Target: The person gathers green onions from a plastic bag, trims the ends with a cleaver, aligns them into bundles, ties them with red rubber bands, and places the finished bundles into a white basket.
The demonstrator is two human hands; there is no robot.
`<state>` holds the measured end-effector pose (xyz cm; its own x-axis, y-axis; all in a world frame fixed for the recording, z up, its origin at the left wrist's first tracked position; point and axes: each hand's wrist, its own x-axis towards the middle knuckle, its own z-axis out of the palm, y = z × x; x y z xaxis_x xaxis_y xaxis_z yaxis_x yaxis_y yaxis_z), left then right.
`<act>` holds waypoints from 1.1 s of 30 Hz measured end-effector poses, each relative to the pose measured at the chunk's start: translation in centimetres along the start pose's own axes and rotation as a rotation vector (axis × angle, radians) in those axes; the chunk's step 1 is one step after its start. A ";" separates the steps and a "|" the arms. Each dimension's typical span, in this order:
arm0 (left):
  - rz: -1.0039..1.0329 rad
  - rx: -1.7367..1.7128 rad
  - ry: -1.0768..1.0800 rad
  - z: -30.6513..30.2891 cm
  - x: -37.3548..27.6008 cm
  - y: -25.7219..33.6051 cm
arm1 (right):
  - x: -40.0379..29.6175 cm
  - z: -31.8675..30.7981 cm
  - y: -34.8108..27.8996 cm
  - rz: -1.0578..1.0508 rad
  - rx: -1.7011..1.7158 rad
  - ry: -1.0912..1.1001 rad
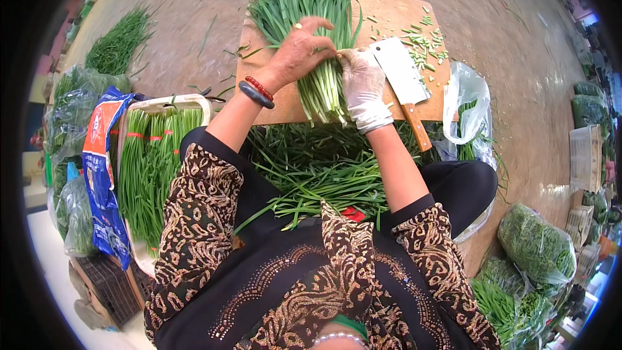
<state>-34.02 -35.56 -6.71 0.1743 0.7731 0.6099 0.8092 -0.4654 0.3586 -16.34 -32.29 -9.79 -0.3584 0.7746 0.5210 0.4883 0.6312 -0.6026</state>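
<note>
A thick bundle of garlic chives lies across a wooden board, leafy ends away from me and pale cut ends towards me. Over its middle is my bare left hand, wearing a ring and bracelets; its raised fingers are blurred. My right hand, in a white glove, presses against the bundle's right side with its fingertips curled in. The fingertips of both hands meet there, and whatever small thing may be between them is hidden. Just right of the glove a cleaver lies flat, its wooden handle jutting over the board's near edge.
Chopped stem ends litter the board's right side. Loose chives fill the space below the board, between my legs. To the left, a white crate holds red-banded bundles. A plastic bag hangs at the board's right corner.
</note>
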 end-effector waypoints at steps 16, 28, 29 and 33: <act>-0.577 -0.548 0.096 1.6 -3.3 2.0 | -1.7 0.3 -0.4 0.455 0.889 -0.107; -0.664 -0.809 -0.072 -0.1 -3.8 1.2 | 0.7 -0.9 -0.1 0.411 0.934 -0.447; -0.662 -0.830 -0.076 -0.2 -3.8 1.1 | 0.8 -0.9 -0.1 0.406 0.933 -0.467; -0.694 -0.826 -0.121 -0.8 -3.5 1.0 | 1.3 -1.1 0.2 0.395 0.943 -0.537</act>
<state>-34.30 -39.08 -7.96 -0.0847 0.9959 0.0330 0.1325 -0.0216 0.9910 -15.81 -31.17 -8.60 -0.7158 0.6982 0.0072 -0.0649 -0.0563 -0.9963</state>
